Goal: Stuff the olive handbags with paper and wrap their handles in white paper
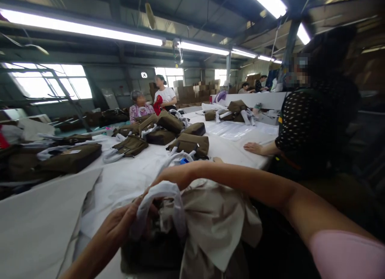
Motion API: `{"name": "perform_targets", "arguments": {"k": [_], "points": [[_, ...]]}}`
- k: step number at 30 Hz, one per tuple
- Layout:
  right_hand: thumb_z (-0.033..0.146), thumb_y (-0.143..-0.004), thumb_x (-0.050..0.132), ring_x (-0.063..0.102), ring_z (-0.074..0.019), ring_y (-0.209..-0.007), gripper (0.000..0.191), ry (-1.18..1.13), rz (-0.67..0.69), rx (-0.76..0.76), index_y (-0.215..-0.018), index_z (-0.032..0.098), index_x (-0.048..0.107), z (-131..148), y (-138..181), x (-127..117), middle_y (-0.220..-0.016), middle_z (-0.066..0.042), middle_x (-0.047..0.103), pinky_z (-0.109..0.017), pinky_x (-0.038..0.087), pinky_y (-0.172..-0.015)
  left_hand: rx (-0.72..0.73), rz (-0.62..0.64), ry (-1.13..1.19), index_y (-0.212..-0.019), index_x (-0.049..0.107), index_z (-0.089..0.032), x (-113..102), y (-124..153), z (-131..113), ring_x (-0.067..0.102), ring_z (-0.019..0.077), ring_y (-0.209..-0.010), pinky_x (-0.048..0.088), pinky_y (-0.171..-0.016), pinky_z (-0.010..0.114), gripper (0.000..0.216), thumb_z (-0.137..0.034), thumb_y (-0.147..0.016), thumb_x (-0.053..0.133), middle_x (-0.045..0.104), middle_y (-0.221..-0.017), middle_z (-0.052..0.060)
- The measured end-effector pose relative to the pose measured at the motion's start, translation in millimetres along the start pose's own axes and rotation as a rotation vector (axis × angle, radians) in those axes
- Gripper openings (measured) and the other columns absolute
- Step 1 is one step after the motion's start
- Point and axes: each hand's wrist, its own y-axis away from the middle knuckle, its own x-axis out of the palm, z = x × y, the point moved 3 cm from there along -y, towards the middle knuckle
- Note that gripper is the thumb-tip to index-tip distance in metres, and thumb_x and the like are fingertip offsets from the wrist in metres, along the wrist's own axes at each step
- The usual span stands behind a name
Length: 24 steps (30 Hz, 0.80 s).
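My left hand [120, 222] is closed on a white strap [159, 190] that loops up from a dark olive bag [150, 253] at the near edge of the table. A beige cloth [210, 222] lies bunched over that bag. My right hand [173, 176] reaches in from the right, bent down at the wrist into the cloth and strap. Its fingers are hidden.
The long white-covered table [126, 178] carries several olive bags with white straps [186, 144]. A person in a dotted dark top [306, 122] stands close on the right, a hand [254, 147] resting on the table. Other people sit and stand at the far end [164, 96]. A large white sheet [36, 222] lies at near left.
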Motion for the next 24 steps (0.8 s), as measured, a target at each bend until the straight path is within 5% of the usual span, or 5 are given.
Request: {"name": "perform_targets", "arguments": {"k": [5,10,16,20,24], "points": [[0.053,-0.1,0.051,0.046,-0.0229,-0.14,0.052,0.027,-0.691,0.35,-0.141,0.021,0.057,5.9,167.6,-34.1,-0.148,-0.007,0.054,-0.037,0.032,-0.121,-0.071,0.202,0.036,-0.086,0.08,-0.021,-14.8,-2.2,6.6,0.069,0.0197,-0.065,0.056,-0.06,0.022,0.042,-0.061,-0.081,0.068,0.076,-0.07,0.003],[0.077,-0.09,0.045,0.019,-0.028,-0.154,0.087,-0.392,-0.643,0.84,-0.16,0.03,0.024,1.9,293.2,82.8,-0.166,-0.003,0.022,-0.046,0.013,-0.126,0.022,0.424,-0.087,-0.116,0.077,-0.03,-6.8,-11.0,-27.2,0.075,0.0283,-0.092,0.063,-0.079,0.034,0.036,-0.039,-0.081,0.076,0.078,-0.108,0.007],[0.079,-0.087,0.049,0.048,-0.0296,-0.139,0.079,-1.484,-0.764,0.539,-0.144,0.023,0.055,38.3,254.2,180.6,-0.146,-0.011,0.055,-0.044,0.033,-0.118,0.358,0.668,-0.411,-0.151,0.042,-0.038,42.9,-24.6,-97.6,0.031,0.0348,-0.149,0.03,-0.121,0.05,0.089,-0.048,-0.074,0.084,0.037,-0.161,0.003],[0.075,-0.09,0.05,0.067,-0.0263,-0.111,0.069,-1.758,-0.904,0.297,-0.124,0.018,0.068,52.7,219.9,157.0,-0.118,-0.011,0.072,-0.037,0.048,-0.1,0.418,0.824,-0.73,-0.16,0.009,-0.036,87.1,-27.9,-112.5,0.001,0.0389,-0.154,0.016,-0.123,0.062,0.125,-0.061,-0.065,0.085,0.003,-0.169,0.005],[0.075,-0.092,0.046,0.069,-0.0212,-0.085,0.067,-1.79,-1.001,0.121,-0.122,0.019,0.067,60.4,199.2,115.8,-0.099,-0.008,0.074,-0.032,0.052,-0.08,0.522,0.643,-0.823,-0.162,0.001,-0.028,114.2,-25.2,-90.4,-0.001,0.0415,-0.153,0.015,-0.121,0.067,0.135,-0.057,-0.061,0.086,-0.001,-0.169,0.013]]}}
